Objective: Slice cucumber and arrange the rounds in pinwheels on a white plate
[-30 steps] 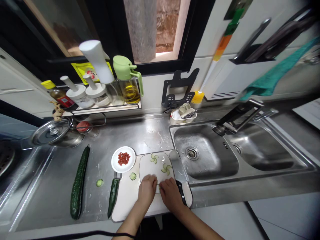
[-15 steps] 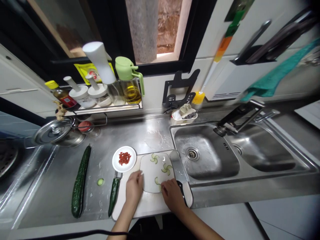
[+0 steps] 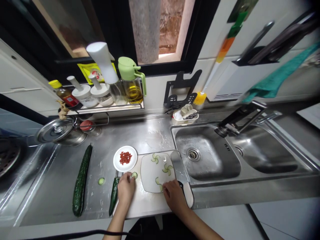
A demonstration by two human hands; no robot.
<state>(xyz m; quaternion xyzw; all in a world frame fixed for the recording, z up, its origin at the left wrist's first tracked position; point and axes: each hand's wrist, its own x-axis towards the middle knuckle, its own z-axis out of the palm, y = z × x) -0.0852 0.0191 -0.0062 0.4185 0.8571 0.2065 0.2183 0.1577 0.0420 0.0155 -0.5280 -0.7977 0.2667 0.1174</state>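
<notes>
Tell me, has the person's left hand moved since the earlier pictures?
Yes. Judged against the sink, the left hand has moved left, away from it, and is now beside the cucumber slice.

Ahead of me, a black-framed window (image 3: 117,36) looks out on a grey column (image 3: 146,31) and brick (image 3: 170,28). Below it, a small shelf (image 3: 135,106) holds, from left to right, a yellow-capped bottle (image 3: 65,97), two white-lidded jars (image 3: 82,92), a tall white-topped bottle (image 3: 105,68) and an oil jug (image 3: 132,80) with a pale green lid. To my left sits a lidded metal pot (image 3: 60,130) beside a red-topped jar (image 3: 87,125). To my right, a double steel sink (image 3: 206,150) has a black-and-chrome faucet (image 3: 237,118); a teal cloth (image 3: 277,81) hangs above.
</notes>
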